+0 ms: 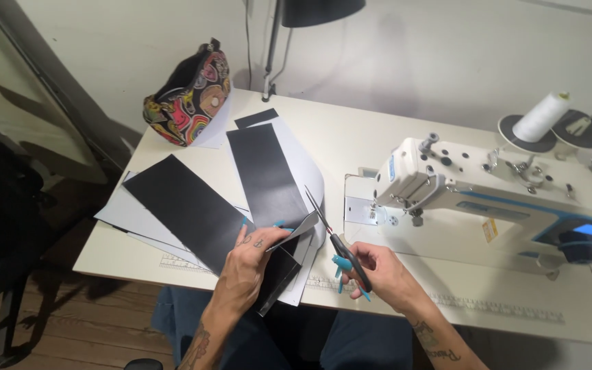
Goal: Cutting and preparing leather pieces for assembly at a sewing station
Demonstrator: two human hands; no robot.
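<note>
I am pinching a black sheet [279, 205] with my left hand [244, 264], its fingers clamped on a corner that is folding up against my thumb. My right hand [378, 270] is clenching the scissors [334, 236], fingers through the loops, blades open just past my left fingertips. The sheet looks light, thin and floppy, probably slick, so gripping close beside the cut should be keeping it taut.
</note>
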